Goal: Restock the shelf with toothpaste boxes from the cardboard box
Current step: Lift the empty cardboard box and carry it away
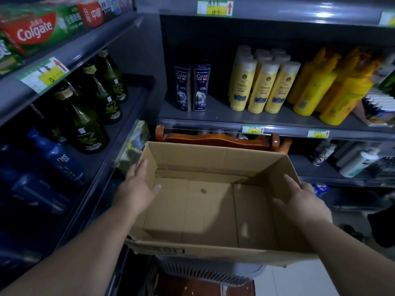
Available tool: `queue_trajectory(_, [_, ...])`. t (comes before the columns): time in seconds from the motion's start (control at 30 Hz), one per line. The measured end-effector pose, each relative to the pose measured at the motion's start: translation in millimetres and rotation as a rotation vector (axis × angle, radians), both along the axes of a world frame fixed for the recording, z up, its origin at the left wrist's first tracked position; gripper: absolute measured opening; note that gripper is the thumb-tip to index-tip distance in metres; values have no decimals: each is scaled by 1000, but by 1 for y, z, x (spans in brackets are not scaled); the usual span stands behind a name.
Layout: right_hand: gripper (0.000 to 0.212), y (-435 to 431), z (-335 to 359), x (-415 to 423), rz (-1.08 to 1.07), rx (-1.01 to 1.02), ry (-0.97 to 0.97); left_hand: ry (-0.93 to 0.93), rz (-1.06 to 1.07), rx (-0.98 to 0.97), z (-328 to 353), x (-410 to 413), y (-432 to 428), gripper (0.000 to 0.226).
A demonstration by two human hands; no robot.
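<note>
The cardboard box [213, 251] sits open at the centre on a grey stool, and nothing lies inside it. My left hand [136, 191] lies over the box's left wall with fingers spread, the thumb inside and the fingers outside. Over the right wall, my right hand [305, 201] has loose fingers reaching into the box. Neither hand holds a toothpaste box. Toothpaste boxes [36, 30], red and green Colgate among them, lie in a row on the top left shelf [89, 50].
Dark green bottles [85, 124] and blue bottles [57, 157] fill the left shelves. Two Clear shampoo bottles [191, 88] and yellow bottles [265, 86] stand on the shelf ahead. A wooden chair back [215, 138] rises behind the box. White bottles [354, 163] sit lower right.
</note>
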State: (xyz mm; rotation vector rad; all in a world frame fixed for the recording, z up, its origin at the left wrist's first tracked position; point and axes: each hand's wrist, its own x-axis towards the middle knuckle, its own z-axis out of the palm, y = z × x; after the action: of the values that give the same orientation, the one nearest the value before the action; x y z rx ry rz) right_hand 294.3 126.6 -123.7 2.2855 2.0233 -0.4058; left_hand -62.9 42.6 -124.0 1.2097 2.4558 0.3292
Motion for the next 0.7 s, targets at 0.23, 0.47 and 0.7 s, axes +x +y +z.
queue_trajectory(0.23, [89,10,-1,-3,-46,-28,-26,-72,67,12,2,-3,4,92])
queue_trajectory(0.47, [91,-3,0,-2,-98,21,29,-64,57,53,6,4,-2,97])
queue_trajectory(0.7, [94,-27,23,14,-189,90,67,28,-17,101,43,24,1,100])
